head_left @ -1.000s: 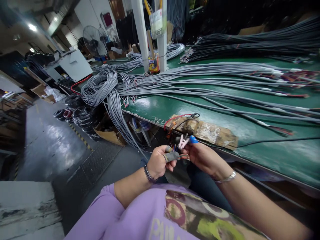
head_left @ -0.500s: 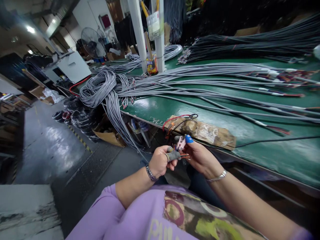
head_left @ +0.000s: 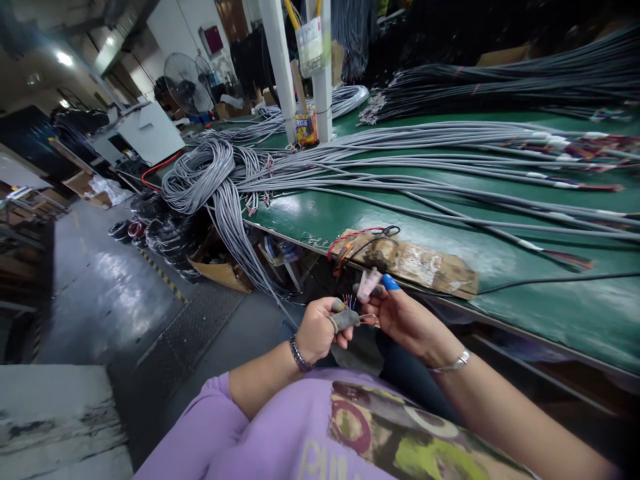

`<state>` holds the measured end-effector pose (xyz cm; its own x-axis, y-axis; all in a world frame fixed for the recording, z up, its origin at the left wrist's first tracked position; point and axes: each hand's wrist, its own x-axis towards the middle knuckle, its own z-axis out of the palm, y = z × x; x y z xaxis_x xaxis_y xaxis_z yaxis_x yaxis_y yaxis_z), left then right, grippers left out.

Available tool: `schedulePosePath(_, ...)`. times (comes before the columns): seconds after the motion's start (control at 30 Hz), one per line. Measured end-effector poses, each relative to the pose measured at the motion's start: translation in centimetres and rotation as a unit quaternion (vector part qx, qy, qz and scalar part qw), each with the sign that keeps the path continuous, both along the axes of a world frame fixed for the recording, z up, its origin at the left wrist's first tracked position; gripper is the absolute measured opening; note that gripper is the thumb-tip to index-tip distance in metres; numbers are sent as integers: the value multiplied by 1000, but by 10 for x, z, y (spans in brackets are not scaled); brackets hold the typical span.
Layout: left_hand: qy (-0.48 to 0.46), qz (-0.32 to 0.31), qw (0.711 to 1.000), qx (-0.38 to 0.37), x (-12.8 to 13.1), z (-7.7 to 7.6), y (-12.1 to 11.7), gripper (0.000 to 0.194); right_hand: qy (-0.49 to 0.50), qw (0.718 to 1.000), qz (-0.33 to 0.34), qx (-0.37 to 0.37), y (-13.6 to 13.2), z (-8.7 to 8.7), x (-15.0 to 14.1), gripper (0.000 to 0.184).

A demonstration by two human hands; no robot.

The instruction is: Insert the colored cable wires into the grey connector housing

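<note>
My left hand point(head_left: 323, 327) is closed on the end of a grey cable, with grey covers on its thumb and a finger. Thin coloured wires point(head_left: 349, 302) fan up out of its grip, and orange wires point(head_left: 369, 320) stick out to the right. My right hand point(head_left: 405, 320) wears a blue cover on its thumb and pinches a small pinkish-white piece point(head_left: 369, 285), whose kind I cannot make out. Its lower fingers are close to the orange wire tips; whether they touch is unclear. Just beyond the hands, a worn wooden board point(head_left: 415, 267) lies at the table edge.
Grey cables point(head_left: 360, 180) lie in long bundles across the green table point(head_left: 300, 220), some hanging over its near edge. Red and black leads point(head_left: 357, 233) run over the board. White posts point(head_left: 324, 100) rise from the tabletop. A cardboard box point(head_left: 220, 267) is on the floor.
My right hand has moved slightly right and away from my left, and the pinkish-white piece has tilted and come clear of the upright wires. My left hand keeps its grip.
</note>
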<state>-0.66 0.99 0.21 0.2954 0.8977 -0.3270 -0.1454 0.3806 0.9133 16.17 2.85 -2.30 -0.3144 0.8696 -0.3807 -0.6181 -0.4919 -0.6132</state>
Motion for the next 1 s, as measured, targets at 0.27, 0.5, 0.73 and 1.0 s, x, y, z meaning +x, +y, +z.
schedulePosePath(0.27,52,5,995,84,-4,-6,-8,44,-133,985,102,39,-29,10,8,46)
schedulePosePath(0.5,75,-37,993,79,-1,-6,-9,42,-266,955,9,129,-36,18,-7,41)
schedulePosePath(0.73,61,-144,988,8,-4,-14,-5,48,-306,928,87,195,-27,22,-4,34)
schedulePosePath(1.0,20,-30,999,29,-1,-15,-7,50,-147,987,-11,67,-26,11,4,35)
